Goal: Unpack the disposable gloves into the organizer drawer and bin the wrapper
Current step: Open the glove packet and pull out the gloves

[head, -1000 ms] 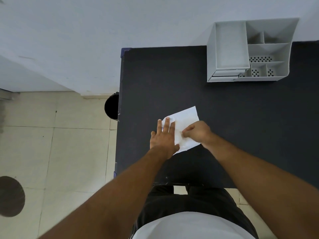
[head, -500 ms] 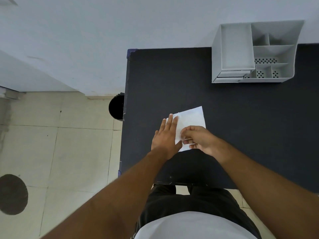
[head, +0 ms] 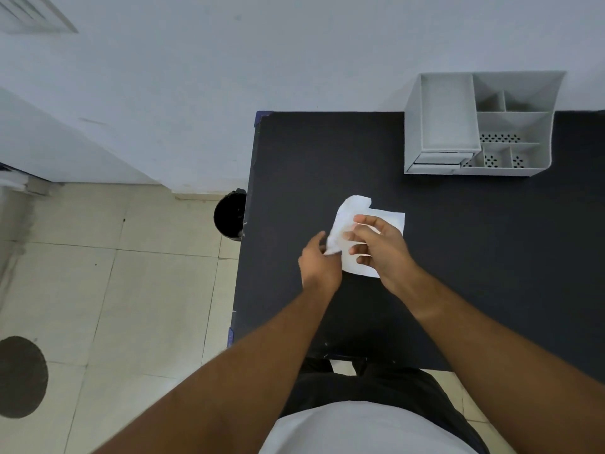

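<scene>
A flat white wrapper [head: 391, 219] lies on the black table [head: 327, 152] in front of me. My left hand [head: 319, 261] pinches the lower end of a soft white crumpled piece [head: 352, 210] that rises from the wrapper's left side. Whether that piece is the gloves or a wrapper flap, I cannot tell. My right hand [head: 383, 247] rests over the wrapper with its fingers spread and grips nothing. The grey organizer [head: 523, 126] stands at the table's far right against the wall. Its small drawer [head: 440, 158] at the lower left front is pushed in.
A black bin [head: 230, 216] stands on the tiled floor just left of the table's edge. The white wall runs behind the table. A dark round mark [head: 21, 376] lies on the floor at the far left.
My left hand was pressing flat on the wrapper; it has lifted and now pinches a white piece pulled up from it. My right hand has let go of the edge and opened.
</scene>
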